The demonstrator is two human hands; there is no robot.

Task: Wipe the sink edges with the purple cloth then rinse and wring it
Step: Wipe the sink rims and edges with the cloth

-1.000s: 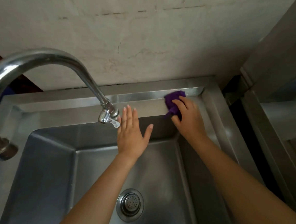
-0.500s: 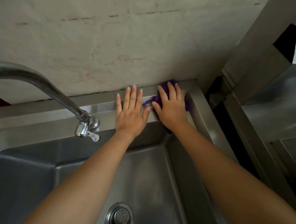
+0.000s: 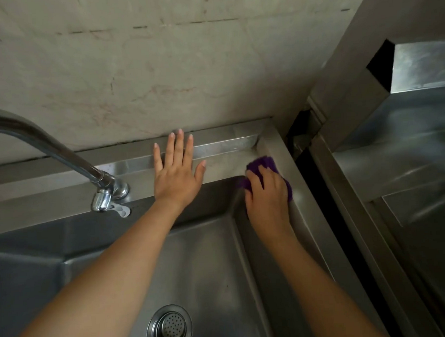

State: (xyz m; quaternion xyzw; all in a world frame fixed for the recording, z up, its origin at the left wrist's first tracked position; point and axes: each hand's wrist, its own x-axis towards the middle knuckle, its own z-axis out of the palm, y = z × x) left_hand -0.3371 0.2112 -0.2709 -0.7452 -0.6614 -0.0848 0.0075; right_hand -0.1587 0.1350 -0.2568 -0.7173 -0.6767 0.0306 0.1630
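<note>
A steel sink (image 3: 223, 152) fills the lower view, with its back rim against the wall. My right hand (image 3: 266, 194) presses the purple cloth (image 3: 263, 163) onto the sink's right rim near the back right corner; most of the cloth is hidden under the hand. My left hand (image 3: 176, 170) lies flat on the back rim, fingers spread, holding nothing.
A curved chrome tap (image 3: 61, 153) reaches in from the left, its spout (image 3: 107, 197) over the back of the basin. The drain strainer (image 3: 169, 328) sits in the basin floor. A dark gap (image 3: 321, 196) separates the sink from a steel counter (image 3: 401, 159) on the right.
My right hand has slid the cloth from the back rim round the corner onto the right rim, toward me. My left hand stays flat on the back rim.
</note>
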